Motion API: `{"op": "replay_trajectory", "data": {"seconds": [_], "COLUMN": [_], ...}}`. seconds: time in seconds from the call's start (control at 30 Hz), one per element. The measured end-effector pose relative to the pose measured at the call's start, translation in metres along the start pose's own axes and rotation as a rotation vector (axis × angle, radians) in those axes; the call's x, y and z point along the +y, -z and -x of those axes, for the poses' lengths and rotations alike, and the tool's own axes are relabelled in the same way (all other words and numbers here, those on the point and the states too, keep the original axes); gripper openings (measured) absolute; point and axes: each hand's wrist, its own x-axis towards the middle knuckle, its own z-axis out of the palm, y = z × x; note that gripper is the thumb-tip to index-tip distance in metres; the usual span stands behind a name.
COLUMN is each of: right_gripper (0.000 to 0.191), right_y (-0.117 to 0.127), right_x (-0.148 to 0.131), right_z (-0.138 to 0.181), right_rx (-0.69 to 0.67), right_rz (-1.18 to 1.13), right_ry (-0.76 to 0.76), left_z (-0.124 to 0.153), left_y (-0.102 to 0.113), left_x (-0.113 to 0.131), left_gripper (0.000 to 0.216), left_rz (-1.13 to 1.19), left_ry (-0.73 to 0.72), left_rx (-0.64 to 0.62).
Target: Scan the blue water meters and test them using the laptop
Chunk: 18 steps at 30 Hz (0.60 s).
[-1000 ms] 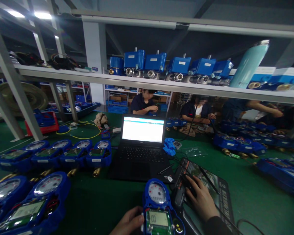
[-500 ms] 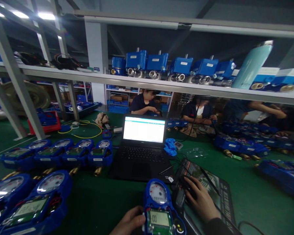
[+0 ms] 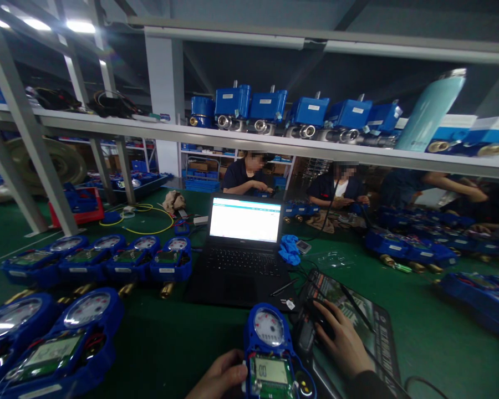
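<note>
A blue water meter (image 3: 272,354) with a round dial and a small LCD lies on the green table right before me. My left hand (image 3: 220,378) curls against its left side and grips it. My right hand (image 3: 344,343) rests closed over a black computer mouse (image 3: 319,324) on a printed mouse pad (image 3: 378,332). An open black laptop (image 3: 243,252) with a bright white screen stands just behind the meter.
Rows of blue meters (image 3: 108,260) cover the table's left, with more (image 3: 411,246) at the right. A metal shelf (image 3: 158,132) overhead carries blue valve units (image 3: 270,108) and a teal bottle (image 3: 430,111). Other people (image 3: 245,174) work across the table.
Hardly anything has changed; the view has shifted slightly. Both hands stay on the meter and the mouse.
</note>
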Motion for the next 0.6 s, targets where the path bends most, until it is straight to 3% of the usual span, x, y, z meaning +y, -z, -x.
{"op": "replay_trajectory", "data": {"seconds": [0.6], "right_gripper": [0.049], "right_y": [-0.0066], "right_x": [0.0066], "right_z": [0.0003], "right_rx": [0.044], "right_rz": [0.037], "right_ry": [-0.079], "left_z": [-0.0013], "left_y": [0.008], "left_x": [-0.0062], "left_gripper": [0.043], "left_rz": [-0.02], "left_ry": [-0.007], "left_rx": [0.027]}}
